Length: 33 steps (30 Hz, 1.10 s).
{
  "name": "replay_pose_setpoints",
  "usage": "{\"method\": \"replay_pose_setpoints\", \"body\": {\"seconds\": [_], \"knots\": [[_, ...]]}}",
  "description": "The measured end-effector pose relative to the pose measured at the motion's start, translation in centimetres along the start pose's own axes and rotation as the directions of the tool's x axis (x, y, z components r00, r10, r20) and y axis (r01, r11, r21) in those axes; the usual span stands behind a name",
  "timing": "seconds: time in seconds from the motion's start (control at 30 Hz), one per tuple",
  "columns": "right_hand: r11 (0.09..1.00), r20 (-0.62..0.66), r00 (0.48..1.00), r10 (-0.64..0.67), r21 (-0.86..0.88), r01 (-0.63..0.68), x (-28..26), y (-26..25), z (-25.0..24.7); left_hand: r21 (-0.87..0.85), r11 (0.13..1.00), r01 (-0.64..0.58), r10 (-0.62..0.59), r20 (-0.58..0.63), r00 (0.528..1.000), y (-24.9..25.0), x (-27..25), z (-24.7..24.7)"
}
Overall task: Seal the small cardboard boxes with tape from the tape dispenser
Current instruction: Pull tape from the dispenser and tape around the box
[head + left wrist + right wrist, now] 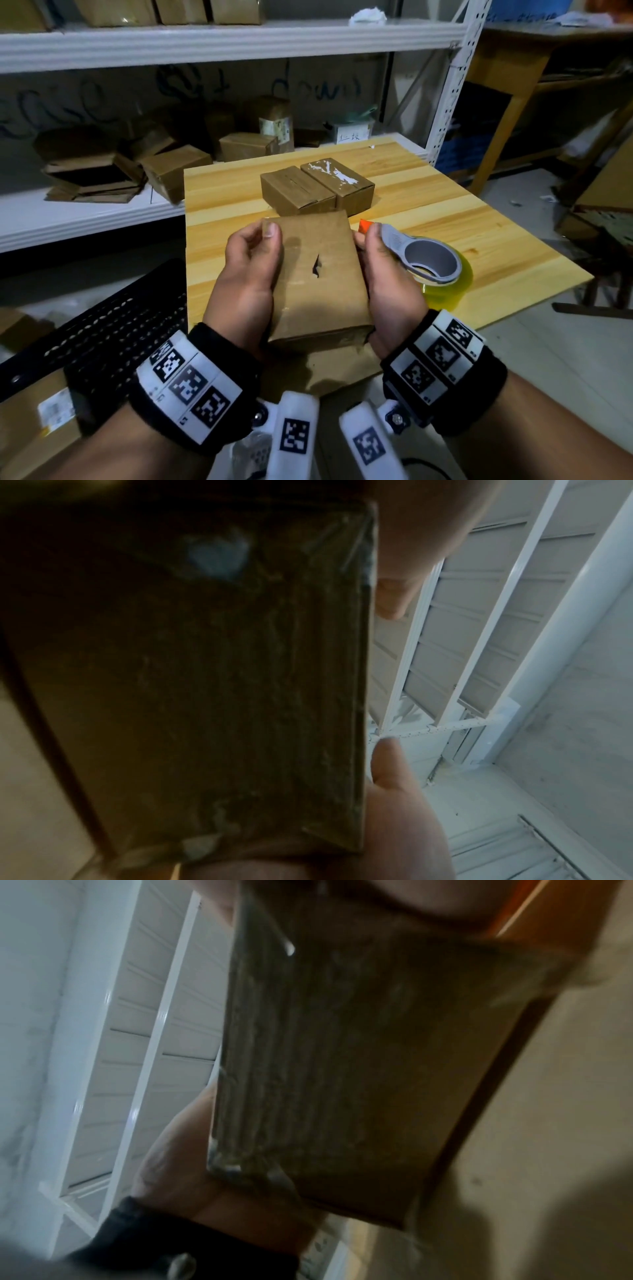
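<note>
Over on the left, a white metal shelf (pixel 102 212) is carrying a jumble of brown cartons (pixel 171 171). Moving in, the person's left hand (pixel 246 274) is gripping the left edge of a small cardboard box (pixel 318 274), thumb lying on its top face and fingers curling underneath; in the left wrist view the same box (pixel 212 683) is filling the frame, dark and creased. The box is being held up above the near edge of the wooden table (pixel 445 222), a small tear showing in its upper side. Behind it, two more boxes (pixel 315 188) are sitting side by side, touching, on the table. On the right, the right hand (pixel 387 284) is bracing the box's right edge while clutching the grey tape dispenser (pixel 424 257), its yellowish roll hanging just beside the box.
</note>
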State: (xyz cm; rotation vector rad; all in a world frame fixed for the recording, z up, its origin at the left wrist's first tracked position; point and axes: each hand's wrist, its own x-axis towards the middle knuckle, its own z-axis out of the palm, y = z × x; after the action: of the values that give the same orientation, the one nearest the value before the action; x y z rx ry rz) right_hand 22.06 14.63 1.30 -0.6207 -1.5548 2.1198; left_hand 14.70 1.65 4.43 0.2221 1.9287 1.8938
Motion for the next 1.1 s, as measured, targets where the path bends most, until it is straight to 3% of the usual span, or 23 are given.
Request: {"method": "replay_pose_setpoints", "body": {"seconds": [0.1, 0.27, 0.57, 0.83, 0.93, 1.1], "knots": [[0.994, -0.016, 0.997, -0.081, -0.079, 0.080, 0.2, 0.2, -0.1, -0.023, 1.000, -0.013, 0.013, 0.010, 1.000, 0.3, -0.6, 0.4], [0.992, -0.002, 0.996, -0.090, -0.095, 0.089, 0.2, 1.2, 0.4, 0.002, 0.990, -0.140, 0.140, -0.005, 0.990, -0.6, 0.1, 0.2], [0.992, 0.026, 0.994, -0.109, -0.065, 0.110, 0.5, 1.2, 0.1, 0.072, 0.982, -0.176, 0.178, -0.015, 0.984, -0.3, -0.5, 0.6], [0.966, -0.060, 0.982, -0.177, -0.204, 0.161, 0.3, 1.3, -0.1, 0.204, 0.967, -0.150, 0.163, -0.052, 0.985, -0.2, -0.5, 0.0], [0.989, -0.090, 0.991, -0.097, -0.121, 0.085, 0.5, 1.4, -0.1, 0.206, 0.972, -0.110, 0.130, -0.084, 0.988, -0.5, -0.1, -0.4], [0.983, -0.033, 0.997, -0.066, -0.175, 0.060, 0.3, 0.7, -0.5, 0.183, 0.981, -0.056, 0.069, -0.060, 0.996, -0.6, 0.4, -0.7]]}}
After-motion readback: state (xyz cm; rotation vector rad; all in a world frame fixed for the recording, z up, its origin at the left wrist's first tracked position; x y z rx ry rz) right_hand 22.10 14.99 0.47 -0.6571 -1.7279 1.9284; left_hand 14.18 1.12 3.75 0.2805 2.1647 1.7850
